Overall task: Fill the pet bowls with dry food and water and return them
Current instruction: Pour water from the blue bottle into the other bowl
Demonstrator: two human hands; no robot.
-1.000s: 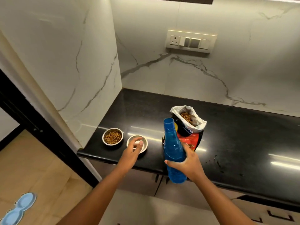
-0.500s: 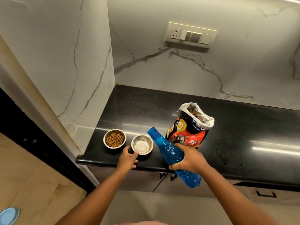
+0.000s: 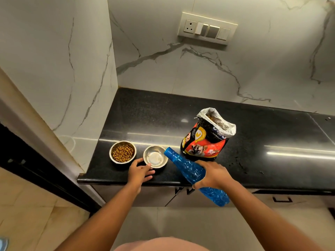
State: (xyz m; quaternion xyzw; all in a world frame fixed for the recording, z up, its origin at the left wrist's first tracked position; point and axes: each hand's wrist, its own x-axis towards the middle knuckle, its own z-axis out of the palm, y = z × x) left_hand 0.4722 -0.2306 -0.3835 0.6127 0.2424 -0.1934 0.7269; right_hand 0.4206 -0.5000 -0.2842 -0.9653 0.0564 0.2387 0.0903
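Two small steel bowls stand near the front left of the black counter (image 3: 163, 113). The left bowl (image 3: 122, 151) holds brown dry food. The right bowl (image 3: 155, 156) shows a bare shiny bottom. My left hand (image 3: 139, 172) rests on the counter edge with a fingertip touching the right bowl's near rim. My right hand (image 3: 213, 173) grips a blue plastic bottle (image 3: 188, 169), tilted steeply with its open mouth at the right bowl's right rim. I cannot make out any water flowing.
An open red and black pet food bag (image 3: 206, 138) stands upright just behind the bottle. A marble wall closes the counter's left end and back, with a switch plate (image 3: 207, 28) high up. Cabinet fronts sit below the counter, and a blue object (image 3: 3, 243) shows at the floor's lower left.
The bottle has tipped from upright to steeply tilted, its mouth now at the right bowl. My left hand slid off the bowl top to its near rim.
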